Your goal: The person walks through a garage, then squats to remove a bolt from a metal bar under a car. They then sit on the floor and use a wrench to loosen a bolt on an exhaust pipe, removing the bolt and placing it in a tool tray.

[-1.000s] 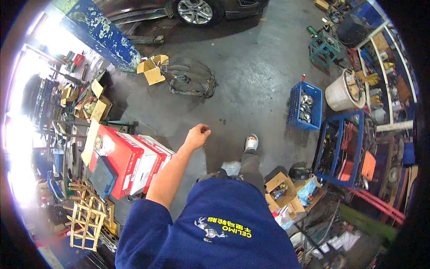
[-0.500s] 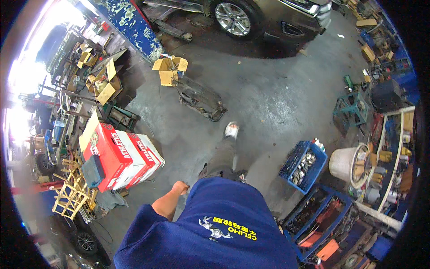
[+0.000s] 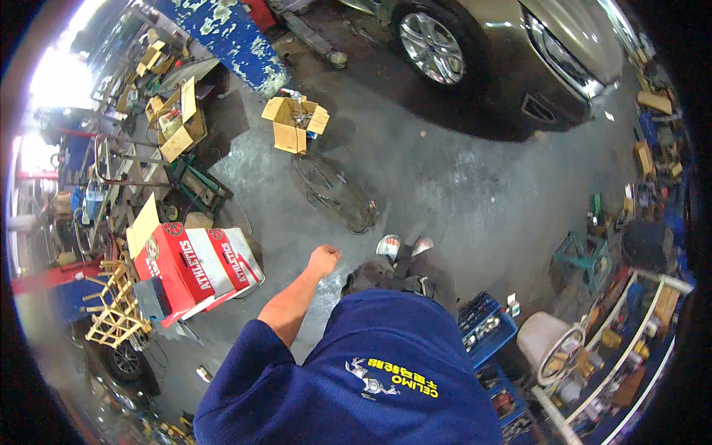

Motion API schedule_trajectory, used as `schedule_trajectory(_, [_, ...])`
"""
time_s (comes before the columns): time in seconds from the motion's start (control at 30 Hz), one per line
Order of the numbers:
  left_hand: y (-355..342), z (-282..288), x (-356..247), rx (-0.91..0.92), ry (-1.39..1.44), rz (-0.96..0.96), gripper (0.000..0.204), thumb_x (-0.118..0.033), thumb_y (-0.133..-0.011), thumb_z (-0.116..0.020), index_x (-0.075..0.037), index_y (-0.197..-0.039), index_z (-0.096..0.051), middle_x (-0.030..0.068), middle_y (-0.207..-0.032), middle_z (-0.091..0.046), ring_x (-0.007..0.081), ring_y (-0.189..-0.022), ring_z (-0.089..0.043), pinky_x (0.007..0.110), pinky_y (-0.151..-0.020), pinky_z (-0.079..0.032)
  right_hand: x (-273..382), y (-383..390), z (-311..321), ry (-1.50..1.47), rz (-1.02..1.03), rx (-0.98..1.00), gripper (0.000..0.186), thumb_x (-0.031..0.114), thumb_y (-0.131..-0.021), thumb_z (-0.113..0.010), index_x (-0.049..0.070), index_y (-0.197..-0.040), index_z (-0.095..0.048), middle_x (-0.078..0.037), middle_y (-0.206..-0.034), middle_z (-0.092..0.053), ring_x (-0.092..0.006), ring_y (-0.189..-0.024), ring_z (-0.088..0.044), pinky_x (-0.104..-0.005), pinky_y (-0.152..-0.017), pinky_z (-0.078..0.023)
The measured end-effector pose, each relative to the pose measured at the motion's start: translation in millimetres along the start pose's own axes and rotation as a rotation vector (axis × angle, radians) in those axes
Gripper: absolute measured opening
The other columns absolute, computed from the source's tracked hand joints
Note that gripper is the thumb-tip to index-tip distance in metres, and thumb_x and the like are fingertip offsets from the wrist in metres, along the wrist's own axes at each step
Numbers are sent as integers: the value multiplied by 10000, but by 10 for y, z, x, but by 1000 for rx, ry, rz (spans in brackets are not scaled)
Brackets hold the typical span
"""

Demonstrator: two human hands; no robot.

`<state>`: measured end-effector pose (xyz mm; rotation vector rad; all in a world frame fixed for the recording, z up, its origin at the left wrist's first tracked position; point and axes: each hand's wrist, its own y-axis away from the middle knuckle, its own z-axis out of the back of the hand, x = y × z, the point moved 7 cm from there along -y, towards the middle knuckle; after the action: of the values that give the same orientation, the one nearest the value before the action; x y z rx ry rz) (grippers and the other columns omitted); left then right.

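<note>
The person in the dark blue shirt (image 3: 348, 400) stands with both feet (image 3: 388, 245) together on the grey floor (image 3: 460, 200), the left arm bent forward. The left hand (image 3: 324, 261) hangs in the air just left of the waist, its fingers curled inward; I can't tell how far open they are or whether anything small is in them. The right hand is out of sight, so I can't say how its fingers stand. Ahead of the feet, a flat, dark part (image 3: 330, 189) lies on the floor, its far end close by an open cardboard box (image 3: 291, 136) with wiry bits inside. Left of the hand, well apart from it, sits a red-and-white carton (image 3: 196, 259) with one flap up, a dark blue case (image 3: 152, 298) against its near left side and a pale wooden frame (image 3: 117, 308) beyond that. Far off, a brownish car (image 3: 512, 52) shows its silver-spoked wheel (image 3: 432, 48), right of a peeling blue pillar (image 3: 226, 37). To the near right, a blue crate (image 3: 498, 343) holds shiny metal pieces, with a whitish bucket (image 3: 541, 345) just beside it.
</note>
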<state>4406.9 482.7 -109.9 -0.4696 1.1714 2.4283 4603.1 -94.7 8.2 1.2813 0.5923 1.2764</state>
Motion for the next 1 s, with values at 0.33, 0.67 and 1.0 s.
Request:
schedule_trajectory(0.33, [-483, -42, -2, -32, 246, 566, 415, -383, -860, -675, -10, -1016, -765, 212, -1063, -746, 369, -1066, -701, 457, -924, -541, 1794, -1258, 1820, 176, -14, 108, 400, 317, -925, -612, 68, -1234, -666, -103, -1218, -696, -238, -1072, -649, -391, -937, -509])
schedule_trajectory(0.67, [-922, 292, -1453, -86, 612, 697, 404, -321, -865, -716, -5, -1116, -742, 141, -960, -768, 207, -892, -732, 346, -803, -569, 3801, -2059, 3202, 333, -33, 247, 413, 328, -933, -613, 61, -1246, -656, -105, -1223, -692, -236, -1082, -646, -390, -947, -505])
schedule_trajectory(1.0, [-2926, 1604, -1647, -16, 402, 498, 448, -370, -893, -704, -4, -1152, -719, 151, -957, -760, 278, -885, -717, 383, -822, -550, 5036, -2221, 3011, 242, -66, 286, 426, 339, -942, -614, 54, -1257, -646, -108, -1228, -688, -234, -1091, -642, -390, -957, -501])
